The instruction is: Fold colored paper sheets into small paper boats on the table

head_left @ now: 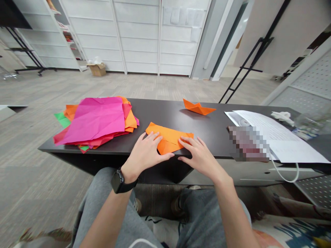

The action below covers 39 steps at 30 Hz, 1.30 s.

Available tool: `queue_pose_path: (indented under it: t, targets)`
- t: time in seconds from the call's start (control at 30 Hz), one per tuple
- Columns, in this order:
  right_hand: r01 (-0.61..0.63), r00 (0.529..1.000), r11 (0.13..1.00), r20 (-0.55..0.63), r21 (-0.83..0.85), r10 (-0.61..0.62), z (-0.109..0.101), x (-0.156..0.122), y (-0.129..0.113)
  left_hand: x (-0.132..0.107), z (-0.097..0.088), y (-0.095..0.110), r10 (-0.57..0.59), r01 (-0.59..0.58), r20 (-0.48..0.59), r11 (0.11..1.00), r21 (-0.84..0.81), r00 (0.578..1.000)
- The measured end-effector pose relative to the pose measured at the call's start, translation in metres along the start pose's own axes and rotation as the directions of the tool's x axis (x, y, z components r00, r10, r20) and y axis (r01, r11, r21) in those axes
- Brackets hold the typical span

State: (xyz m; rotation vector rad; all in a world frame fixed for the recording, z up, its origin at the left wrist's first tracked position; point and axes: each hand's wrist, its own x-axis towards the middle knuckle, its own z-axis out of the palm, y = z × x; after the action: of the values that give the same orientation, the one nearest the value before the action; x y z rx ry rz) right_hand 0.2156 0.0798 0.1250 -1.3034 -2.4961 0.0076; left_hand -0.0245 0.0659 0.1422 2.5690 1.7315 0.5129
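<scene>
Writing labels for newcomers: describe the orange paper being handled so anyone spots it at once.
On the dark table, look at the near edge, right of the pink-topped paper stack. The folded orange paper lies there with the left hand and right hand on it. Those hands set it apart from the untouched boat-shaped orange paper farther back.

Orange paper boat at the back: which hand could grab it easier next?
Probably the right hand: the orange paper boat sits almost straight beyond it. The left hand is farther from it, over by the stack of coloured paper. Both hands rest on the folded orange paper.
</scene>
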Motion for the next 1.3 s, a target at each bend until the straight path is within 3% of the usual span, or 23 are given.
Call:
queue_pose_path:
  t: [0.23, 0.37, 0.47, 0.63, 0.73, 0.83, 0.9, 1.0, 1.07, 1.13, 1.17, 1.23, 1.3]
  targets:
    - [0.038, 0.999, 0.997, -0.016, 0.073, -0.037, 0.004, 0.0, 0.009, -0.003, 0.006, -0.016, -0.072, 0.073, -0.038, 0.996, 0.044, 0.997]
    - [0.029, 1.0, 0.994, 0.007, 0.104, -0.03, 0.002, -0.001, 0.009, -0.002, 0.003, -0.02, 0.083, -0.083, 0.029, 0.997, -0.011, 0.996]
    - [0.046, 0.999, 0.989, -0.03, 0.143, -0.042, -0.002, 0.0, 0.009, 0.0, -0.002, -0.026, 0.237, -0.229, 0.106, 0.97, -0.082, 0.966]
    - [0.165, 0.983, 0.929, -0.137, 0.33, -0.126, -0.012, 0.002, 0.004, -0.001, -0.017, -0.037, 0.279, -0.26, 0.15, 0.956, -0.133, 0.949]
    - [0.073, 0.981, 0.885, -0.193, 0.46, 0.02, -0.018, 0.002, -0.002, -0.003, -0.026, -0.039, 0.279, -0.251, 0.147, 0.951, -0.181, 0.949]
    - [-0.064, 0.943, 0.795, -0.225, 0.603, 0.247, -0.02, 0.001, -0.004, -0.006, -0.033, -0.039, 0.196, -0.171, 0.069, 0.948, -0.267, 0.978]
    - [-0.112, 0.903, 0.678, -0.21, 0.727, 0.375, -0.02, 0.001, -0.003, -0.008, -0.037, -0.038, 0.052, -0.063, -0.04, 0.913, -0.402, 0.998]
    - [-0.129, 0.858, 0.462, -0.136, 0.877, 0.496, -0.016, 0.003, 0.003, -0.007, -0.036, -0.039, -0.202, 0.068, -0.127, 0.745, -0.664, 0.971]
    - [-0.147, 0.837, 0.41, -0.108, 0.9, 0.537, -0.011, 0.006, 0.007, -0.003, -0.029, -0.04, -0.307, 0.121, -0.091, 0.607, -0.785, 0.947]
    - [-0.21, 0.814, 0.505, -0.137, 0.837, 0.564, -0.005, 0.008, 0.011, 0.001, -0.017, -0.042, -0.361, 0.164, -0.053, 0.542, -0.824, 0.931]
    - [-0.252, 0.807, 0.588, -0.169, 0.768, 0.566, -0.001, 0.009, 0.013, 0.004, -0.01, -0.042, -0.384, 0.184, -0.056, 0.56, -0.808, 0.922]
    - [-0.33, 0.805, 0.736, -0.231, 0.591, 0.547, 0.005, 0.011, 0.015, 0.009, 0.003, -0.041, -0.407, 0.216, -0.104, 0.664, -0.716, 0.907]
    - [-0.379, 0.812, 0.816, -0.266, 0.437, 0.52, 0.01, 0.011, 0.017, 0.013, 0.013, -0.038, -0.369, 0.207, -0.176, 0.789, -0.579, 0.913]
